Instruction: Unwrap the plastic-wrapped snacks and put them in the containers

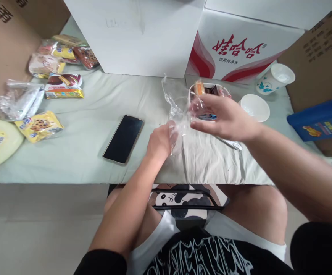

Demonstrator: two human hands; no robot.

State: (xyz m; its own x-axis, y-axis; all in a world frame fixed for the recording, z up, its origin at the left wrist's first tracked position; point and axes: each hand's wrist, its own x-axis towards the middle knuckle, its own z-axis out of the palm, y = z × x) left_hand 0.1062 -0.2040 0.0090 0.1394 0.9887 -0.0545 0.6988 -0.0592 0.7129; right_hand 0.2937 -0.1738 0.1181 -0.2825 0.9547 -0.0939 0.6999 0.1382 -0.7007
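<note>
My left hand (160, 142) pinches the lower edge of a clear plastic bag (175, 103) that stands up from the table's pale cloth (97, 114). My right hand (226, 116) is closed around the bag's upper part, with a small snack packet (208, 117) under its fingers. Just behind the right hand stands a small bowl of wrapped snacks (208, 89). A black phone (123, 139) lies face up to the left of my left hand.
Several snack packets (63, 86) and a crumpled clear bag (17, 99) lie at the left. A paper cup (274, 78) and a white lid (254, 107) sit at the right, beside a blue box (317, 118). White cartons (234, 46) and cardboard wall the back.
</note>
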